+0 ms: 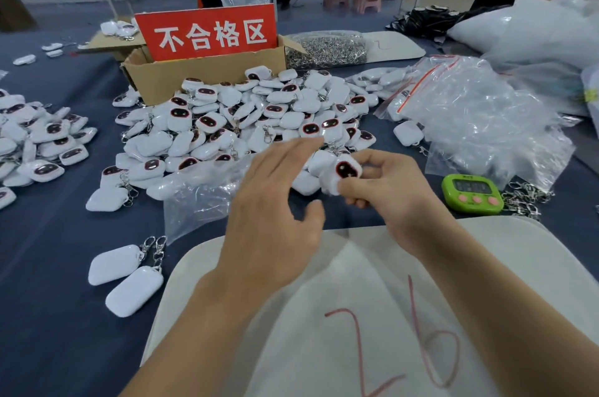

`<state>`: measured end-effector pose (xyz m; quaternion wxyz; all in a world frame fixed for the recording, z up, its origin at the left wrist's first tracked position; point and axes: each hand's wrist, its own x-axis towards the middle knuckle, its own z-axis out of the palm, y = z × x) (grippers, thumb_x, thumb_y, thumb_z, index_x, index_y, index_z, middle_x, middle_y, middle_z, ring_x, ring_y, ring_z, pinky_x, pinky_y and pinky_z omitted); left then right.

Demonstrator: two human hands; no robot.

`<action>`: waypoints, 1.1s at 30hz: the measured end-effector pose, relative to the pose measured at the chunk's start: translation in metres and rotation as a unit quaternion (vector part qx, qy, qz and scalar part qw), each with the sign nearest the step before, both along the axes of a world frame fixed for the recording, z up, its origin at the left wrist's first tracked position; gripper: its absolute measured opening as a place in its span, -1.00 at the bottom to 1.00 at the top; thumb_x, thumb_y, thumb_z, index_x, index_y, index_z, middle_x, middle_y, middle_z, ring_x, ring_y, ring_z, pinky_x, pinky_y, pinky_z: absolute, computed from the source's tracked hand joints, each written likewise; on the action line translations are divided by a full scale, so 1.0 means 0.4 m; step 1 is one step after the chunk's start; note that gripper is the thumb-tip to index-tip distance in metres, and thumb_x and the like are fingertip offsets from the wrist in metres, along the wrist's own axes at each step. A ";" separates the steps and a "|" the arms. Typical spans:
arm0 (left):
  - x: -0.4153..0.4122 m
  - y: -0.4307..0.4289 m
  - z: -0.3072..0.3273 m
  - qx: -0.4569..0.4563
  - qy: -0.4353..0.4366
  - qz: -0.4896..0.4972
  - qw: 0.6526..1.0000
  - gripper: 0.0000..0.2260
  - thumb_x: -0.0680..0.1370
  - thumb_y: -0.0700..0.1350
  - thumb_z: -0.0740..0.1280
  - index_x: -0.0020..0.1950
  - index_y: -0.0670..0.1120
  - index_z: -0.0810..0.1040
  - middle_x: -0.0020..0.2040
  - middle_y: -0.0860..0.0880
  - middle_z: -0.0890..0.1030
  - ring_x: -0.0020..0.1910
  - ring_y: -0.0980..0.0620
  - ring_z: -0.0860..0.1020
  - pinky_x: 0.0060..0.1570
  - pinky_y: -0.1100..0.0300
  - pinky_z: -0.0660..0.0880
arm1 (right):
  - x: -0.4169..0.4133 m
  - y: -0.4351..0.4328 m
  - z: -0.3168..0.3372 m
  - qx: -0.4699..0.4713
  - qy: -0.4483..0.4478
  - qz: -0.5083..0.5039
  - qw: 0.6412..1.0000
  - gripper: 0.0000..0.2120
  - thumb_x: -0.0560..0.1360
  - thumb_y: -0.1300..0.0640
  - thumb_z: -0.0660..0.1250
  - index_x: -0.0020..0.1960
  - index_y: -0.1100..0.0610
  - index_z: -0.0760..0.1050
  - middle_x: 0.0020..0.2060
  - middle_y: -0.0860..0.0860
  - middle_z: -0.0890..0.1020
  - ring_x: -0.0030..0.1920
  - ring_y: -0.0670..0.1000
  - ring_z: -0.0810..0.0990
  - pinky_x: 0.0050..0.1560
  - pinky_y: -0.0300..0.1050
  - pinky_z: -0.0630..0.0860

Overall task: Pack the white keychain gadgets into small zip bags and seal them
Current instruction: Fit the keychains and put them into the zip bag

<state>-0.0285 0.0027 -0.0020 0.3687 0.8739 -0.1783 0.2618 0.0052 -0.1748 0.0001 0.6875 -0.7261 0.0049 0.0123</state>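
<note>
Across the dark blue worktop [64,267], a big pile of white keychain gadgets [246,118], with a heap of small zip bags [470,118] on its right. Seems to be the picking step: right hand [389,192] pinching one gadget [346,171] just before the pile, white with a dark red-rimmed face, not yet bagged; left hand [275,202] open, fingers spread, holding nothing. Next, probably: take one bag, open its mouth, slide the gadget in

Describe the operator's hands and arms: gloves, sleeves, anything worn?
Nothing worn that shows. The left hand and right hand are bare: no gloves, rings or finger cots. The left forearm and right forearm are uncovered to the frame edge, with no sleeve, watch or wristband in view.
</note>
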 end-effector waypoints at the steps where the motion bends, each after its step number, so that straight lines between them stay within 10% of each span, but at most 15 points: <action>1: 0.002 -0.009 -0.006 -0.050 0.022 -0.016 0.998 -0.46 0.47 -0.15 0.40 0.44 0.14 0.48 0.29 0.30 0.49 0.29 0.29 0.47 0.28 0.39 0.39 | -0.008 0.005 0.002 0.005 0.000 0.026 1.000 -0.82 0.42 0.45 0.44 -0.12 0.19 0.68 -0.39 0.05 0.63 -0.41 -0.07 0.49 -0.35 -0.27 0.41; 8: 0.033 -0.025 -0.017 -0.304 0.220 -0.035 0.926 -0.83 0.48 -0.02 0.45 0.01 0.23 0.71 -0.11 0.04 0.71 -0.17 -0.05 0.68 -0.06 -0.14 0.67 | -0.043 0.030 -0.005 0.066 0.034 0.060 0.995 -0.86 0.49 0.32 0.42 0.02 0.26 0.70 -0.22 0.14 0.70 -0.21 0.08 0.57 -0.06 -0.04 0.51; 15: 0.040 -0.036 -0.027 -0.429 0.339 -0.074 0.834 -0.83 0.56 -0.35 0.42 0.10 -0.15 0.65 -0.33 0.05 0.59 -0.36 0.08 0.64 -0.40 0.21 0.60 | -0.056 0.024 -0.013 0.156 0.077 0.066 0.983 -0.77 0.62 0.28 0.29 0.03 0.18 0.74 0.07 0.27 0.73 -0.02 0.17 0.67 0.06 0.11 0.60; 23: 0.045 -0.037 -0.047 -0.387 0.306 -0.074 0.867 -0.69 0.57 -0.34 0.40 -0.11 0.07 0.76 -0.32 0.06 0.60 -0.37 0.11 0.61 -0.38 0.22 0.60 | -0.039 0.019 -0.015 0.141 0.126 0.014 0.982 -0.88 0.54 0.35 0.38 -0.05 0.28 0.70 -0.13 0.21 0.74 -0.18 0.07 0.70 -0.11 -0.14 0.66; 33: 0.035 -0.046 -0.052 -0.364 0.264 -0.065 0.891 -0.75 0.59 -0.24 0.42 0.04 0.12 0.77 -0.14 0.01 0.73 -0.26 -0.03 0.71 -0.40 0.22 0.58 | -0.053 0.043 -0.015 0.102 0.092 -0.026 0.990 -0.88 0.53 0.32 0.40 0.01 0.26 0.70 -0.10 0.22 0.74 -0.17 0.09 0.61 -0.06 0.02 0.53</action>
